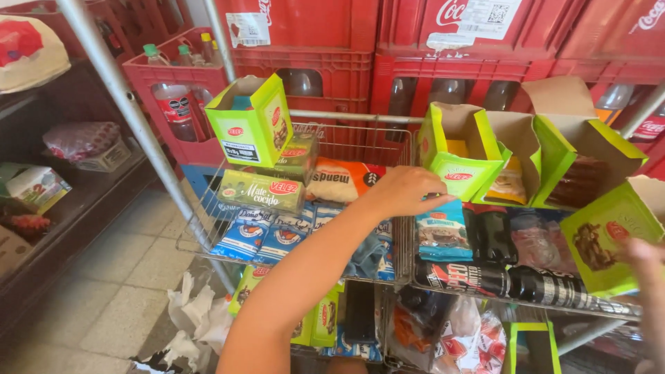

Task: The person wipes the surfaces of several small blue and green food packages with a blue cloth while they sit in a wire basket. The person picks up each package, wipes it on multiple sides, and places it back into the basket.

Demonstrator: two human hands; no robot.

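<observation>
My left hand [405, 190] reaches across the wire basket shelf [360, 142]. Its fingers close on the top edge of a blue snack packet [443, 235] that stands at the divider between two baskets. Just above the hand stands an open lime-green carton [457, 149]. Behind the wrist lies an orange and white bag [339, 179]. My right hand [648, 263] is blurred at the right edge, beside a tilted green carton [603, 242]; its fingers are spread and nothing shows in it.
Red bottle crates [415, 62] fill the wall behind. More green cartons [253, 121], blue packets [267, 235] and dark cans [526, 280] lie in the baskets. A metal pole [131, 111] stands on the left, with crumpled white paper [197, 322] on the tiled floor.
</observation>
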